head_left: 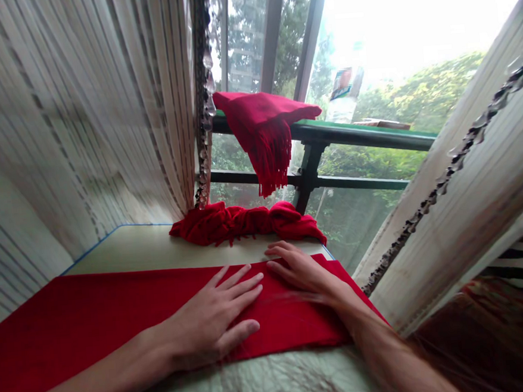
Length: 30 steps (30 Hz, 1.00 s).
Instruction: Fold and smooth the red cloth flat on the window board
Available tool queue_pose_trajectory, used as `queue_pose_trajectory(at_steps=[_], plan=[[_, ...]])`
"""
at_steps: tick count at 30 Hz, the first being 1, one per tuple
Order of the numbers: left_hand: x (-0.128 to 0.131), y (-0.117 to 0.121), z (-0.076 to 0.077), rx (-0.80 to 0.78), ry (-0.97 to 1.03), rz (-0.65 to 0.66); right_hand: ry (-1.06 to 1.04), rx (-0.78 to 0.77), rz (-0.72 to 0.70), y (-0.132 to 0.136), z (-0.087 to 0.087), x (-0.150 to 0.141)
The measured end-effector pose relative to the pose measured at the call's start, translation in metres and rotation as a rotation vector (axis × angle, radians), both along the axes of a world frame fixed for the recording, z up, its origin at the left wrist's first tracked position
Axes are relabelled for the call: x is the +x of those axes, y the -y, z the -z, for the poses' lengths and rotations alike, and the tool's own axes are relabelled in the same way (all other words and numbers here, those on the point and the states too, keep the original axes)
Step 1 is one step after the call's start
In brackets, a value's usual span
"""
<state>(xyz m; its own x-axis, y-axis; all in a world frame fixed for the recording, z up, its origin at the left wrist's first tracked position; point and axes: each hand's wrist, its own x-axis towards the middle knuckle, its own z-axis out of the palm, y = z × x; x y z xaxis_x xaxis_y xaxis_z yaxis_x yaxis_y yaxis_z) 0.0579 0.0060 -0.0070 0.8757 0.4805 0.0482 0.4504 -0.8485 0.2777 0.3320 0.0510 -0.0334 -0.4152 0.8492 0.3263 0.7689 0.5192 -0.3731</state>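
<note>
A long red scarf lies spread flat across the pale table in front of me. My left hand rests palm down on it, fingers stretched out and apart. My right hand lies flat on the scarf's right part, fingers extended toward the left, close to the left hand's fingertips. Neither hand grips anything. A second red scarf lies bunched up at the table's far edge. A third, folded red scarf with a fringe hangs over the dark window rail.
Striped beige curtains hang at the left, and another beaded-edged curtain at the right. A window with trees outside is behind the rail. A plastic bottle stands on the rail. A pale crinkled cover lies at the near edge.
</note>
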Motion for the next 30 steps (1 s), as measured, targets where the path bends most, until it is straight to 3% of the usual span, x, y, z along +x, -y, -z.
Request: queue_pose_trajectory(at_steps=[15, 19, 24, 30], plan=[[-0.001, -0.010, -0.002, -0.101, -0.069, 0.057, 0.110, -0.125, 0.007, 0.001, 0.001, 0.007], [0.001, -0.021, -0.001, -0.062, -0.049, -0.031, 0.127, -0.144, 0.023, 0.003, -0.001, 0.007], [0.001, -0.031, 0.003, -0.072, -0.085, -0.053, 0.146, -0.171, 0.025, 0.002, 0.001, 0.009], [0.001, -0.030, -0.003, -0.023, -0.103, -0.077, 0.156, -0.159, 0.029, 0.002, -0.001, 0.009]])
